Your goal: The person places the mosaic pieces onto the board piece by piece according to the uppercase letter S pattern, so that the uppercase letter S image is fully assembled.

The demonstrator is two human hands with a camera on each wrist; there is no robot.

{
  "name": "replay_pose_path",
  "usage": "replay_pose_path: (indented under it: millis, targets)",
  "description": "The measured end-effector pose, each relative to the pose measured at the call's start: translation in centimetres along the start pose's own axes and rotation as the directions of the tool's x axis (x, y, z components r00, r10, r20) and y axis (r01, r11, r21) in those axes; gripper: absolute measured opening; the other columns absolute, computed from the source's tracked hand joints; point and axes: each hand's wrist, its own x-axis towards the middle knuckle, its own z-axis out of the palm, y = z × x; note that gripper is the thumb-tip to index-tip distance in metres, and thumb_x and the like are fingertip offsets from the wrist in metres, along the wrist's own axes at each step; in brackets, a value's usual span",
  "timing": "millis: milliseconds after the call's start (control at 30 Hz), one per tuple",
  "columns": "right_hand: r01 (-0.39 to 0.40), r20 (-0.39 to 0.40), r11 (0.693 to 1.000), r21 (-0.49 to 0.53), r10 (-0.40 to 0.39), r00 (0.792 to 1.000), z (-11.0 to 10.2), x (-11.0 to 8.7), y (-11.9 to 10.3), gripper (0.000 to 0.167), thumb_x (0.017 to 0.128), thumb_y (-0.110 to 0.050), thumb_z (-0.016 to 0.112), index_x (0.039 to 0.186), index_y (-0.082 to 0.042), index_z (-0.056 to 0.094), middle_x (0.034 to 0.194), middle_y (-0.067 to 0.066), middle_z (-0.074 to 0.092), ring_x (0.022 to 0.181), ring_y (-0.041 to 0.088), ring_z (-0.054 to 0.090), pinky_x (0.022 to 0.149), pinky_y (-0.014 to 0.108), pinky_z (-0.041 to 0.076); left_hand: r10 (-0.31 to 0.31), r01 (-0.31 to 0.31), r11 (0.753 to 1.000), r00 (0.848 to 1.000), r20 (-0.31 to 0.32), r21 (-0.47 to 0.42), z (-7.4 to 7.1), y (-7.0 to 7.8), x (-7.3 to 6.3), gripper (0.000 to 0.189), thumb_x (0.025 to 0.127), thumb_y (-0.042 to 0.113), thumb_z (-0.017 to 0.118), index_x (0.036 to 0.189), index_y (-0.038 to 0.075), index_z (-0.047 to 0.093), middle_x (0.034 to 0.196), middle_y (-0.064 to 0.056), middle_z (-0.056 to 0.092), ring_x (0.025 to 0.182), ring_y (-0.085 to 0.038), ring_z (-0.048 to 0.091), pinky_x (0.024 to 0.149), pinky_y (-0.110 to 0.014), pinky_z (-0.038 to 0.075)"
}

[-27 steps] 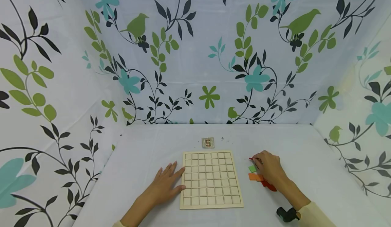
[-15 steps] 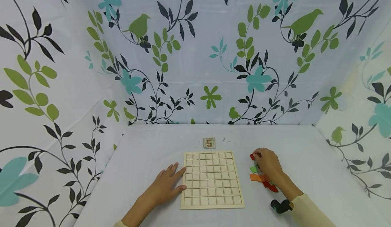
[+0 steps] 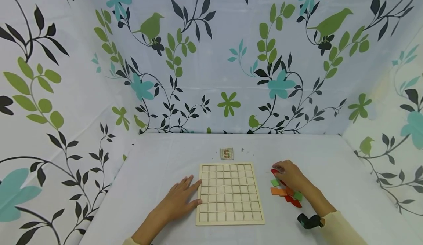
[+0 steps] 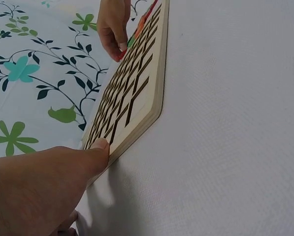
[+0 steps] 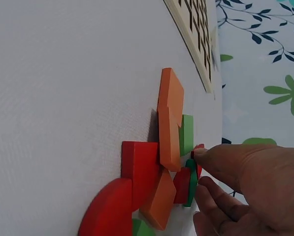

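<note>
My left hand (image 3: pixel 180 200) lies with spread fingers at the left edge of a wooden grid board (image 3: pixel 230 193); the thumb rests on its rim in the left wrist view. To the board's right, my right hand (image 3: pixel 292 174) pinches a small red piece (image 5: pixel 200 169) between thumb and fingers, low over the table. A dark green piece (image 5: pixel 191 183) is beside the fingertips. Behind them lie orange pieces (image 5: pixel 170 140), a light green piece (image 5: pixel 186 132) and a curved red piece (image 5: pixel 107 211), loosely heaped. Part of the held piece is hidden by the thumb.
A small patterned square (image 3: pixel 226 153) marked like an S lies beyond the board. A black object (image 3: pixel 308 221) sits at my right wrist. Leaf-and-bird printed cloth (image 3: pixel 198 72) hangs behind and at both sides of the white table (image 3: pixel 165 153).
My right hand has shifted slightly up and right, uncovering more of the red and green pieces below it. The red piece at its fingertips has turned. My left hand keeps its place.
</note>
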Motion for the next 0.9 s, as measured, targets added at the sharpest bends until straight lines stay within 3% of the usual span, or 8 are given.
replay_pose_path:
  millis: [233,600,900]
  targets:
    - [0.021,0.039,1.0,-0.006,-0.02,0.999,-0.4,0.0,0.3,0.031,0.1,-0.012,0.073,0.129,-0.002,0.069,0.121,0.015,0.064,0.111,0.03,0.062,0.104,0.056,0.055,0.014,-0.014,1.0,1.0,0.005,-0.013,0.1,-0.1,0.0,0.071,0.105,0.059,0.056,0.164,0.023,0.04,0.172,-0.02,0.029,0.159,-0.044,0.025,0.124,-0.069,0.024]
    - [0.061,-0.028,0.995,-0.08,-0.064,0.998,1.1,1.1,-1.0,0.026,0.099,-0.006,0.074,0.121,0.005,0.067,0.107,0.014,0.063,0.092,0.025,0.059,0.093,0.047,0.06,0.002,-0.002,1.0,1.0,0.006,-0.01,-0.2,0.0,-0.2,0.071,0.105,0.058,0.056,0.165,0.023,0.04,0.172,-0.02,0.029,0.16,-0.043,0.024,0.124,-0.069,0.023]
    - [0.084,-0.07,0.992,-0.09,-0.091,0.993,2.6,2.4,-2.9,0.022,0.097,-0.005,0.076,0.114,0.006,0.07,0.101,0.014,0.063,0.091,0.025,0.059,0.091,0.048,0.059,0.004,-0.004,1.0,1.0,0.014,-0.013,-0.3,0.0,-0.1,0.071,0.105,0.058,0.056,0.165,0.023,0.038,0.172,-0.019,0.027,0.16,-0.044,0.023,0.124,-0.069,0.023]
